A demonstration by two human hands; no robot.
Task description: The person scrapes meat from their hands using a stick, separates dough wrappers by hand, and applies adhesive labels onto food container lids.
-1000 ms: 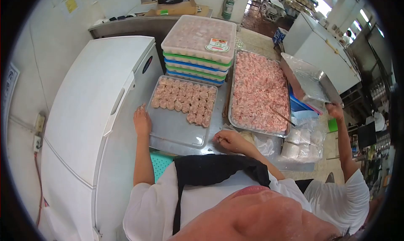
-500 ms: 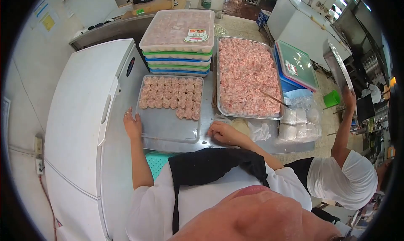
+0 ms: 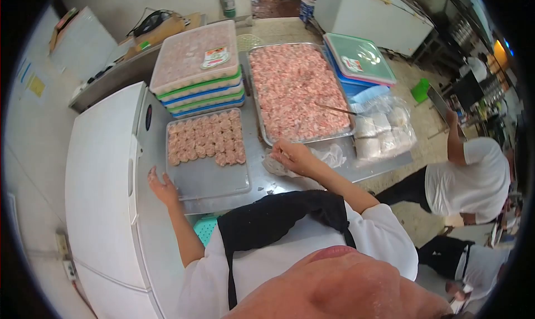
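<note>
Pink meat dumplings [image 3: 206, 138] sit in close rows in the far part of a see-through plastic tray [image 3: 209, 184], which lies on a stainless steel table [image 3: 254, 179] in the head view. Their rows reach a little nearer on the right than on the left. The left hand [image 3: 161, 188] is open, fingers apart, at the tray's left side; whether it touches the rim cannot be told. The right hand [image 3: 291, 156] has its fingers bent over crumpled clear plastic [image 3: 276, 166], to the right of the tray; whether it grips anything is hidden.

Just beyond the dumpling tray stands a stack of lidded trays [image 3: 192, 62] with green and blue edges and a label on top. To the right of both, a large metal tray [image 3: 351, 130] holds raw minced meat [image 3: 295, 90], with a thin utensil handle [image 3: 337, 109] across its right part. White packets in a clear plastic bag [image 3: 384, 135] lie near its right corner. A white refrigerator [image 3: 103, 179] stands left of the table. Well to the right, a person in a white shirt [image 3: 471, 177] has one arm raised
</note>
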